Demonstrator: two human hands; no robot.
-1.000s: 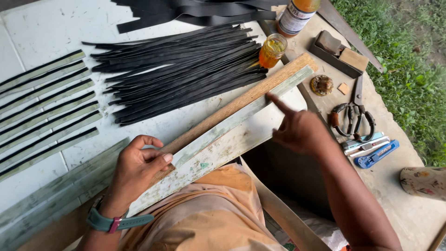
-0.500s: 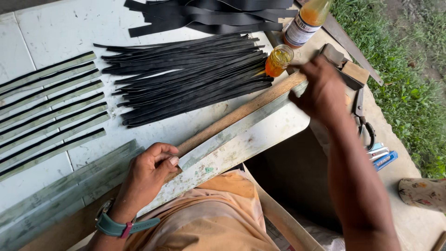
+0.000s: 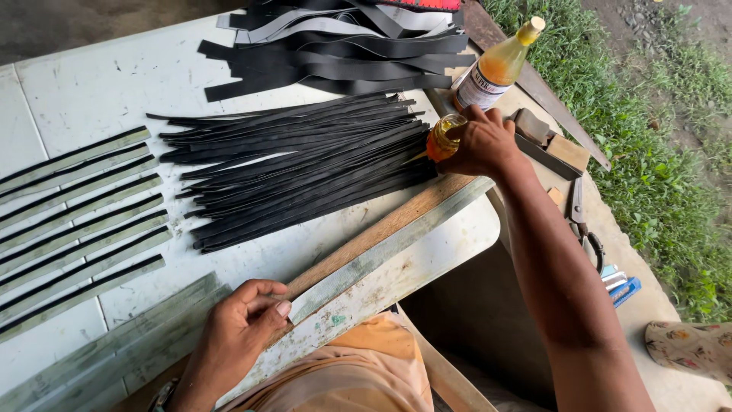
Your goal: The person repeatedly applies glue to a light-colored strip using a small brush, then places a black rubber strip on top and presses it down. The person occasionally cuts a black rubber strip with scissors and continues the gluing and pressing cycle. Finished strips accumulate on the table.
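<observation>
While the left hand [image 3: 242, 324] presses down on the near end of a long wooden strip [image 3: 381, 229], its fingers [image 3: 268, 305] are curled together over the strip's edge, thumb tip against a pale flat slat [image 3: 396, 243] that lies directly beside the strip. Both pieces run diagonally across the white counter [image 3: 99, 84], from the near edge toward the far right corner.

The right hand [image 3: 482, 143] is stretched out to that far right corner — its fingers are clamped around a small amber glass [image 3: 441, 137] that stands at the right end of the fanned bundle of thin black strips [image 3: 297, 168]. Just behind the glass stands a bottle of amber liquid [image 3: 496, 69], close to the counter's right edge.

Wider black bands [image 3: 343, 46] are piled along the far edge. Pale slats edged in black [image 3: 76, 221] lie in parallel rows at the left. Open counter surface shows between these rows and the bundle, and at far left — the right corner is crowded. Scissors [image 3: 581, 221] lie beyond the counter's right edge, on a lower surface.
</observation>
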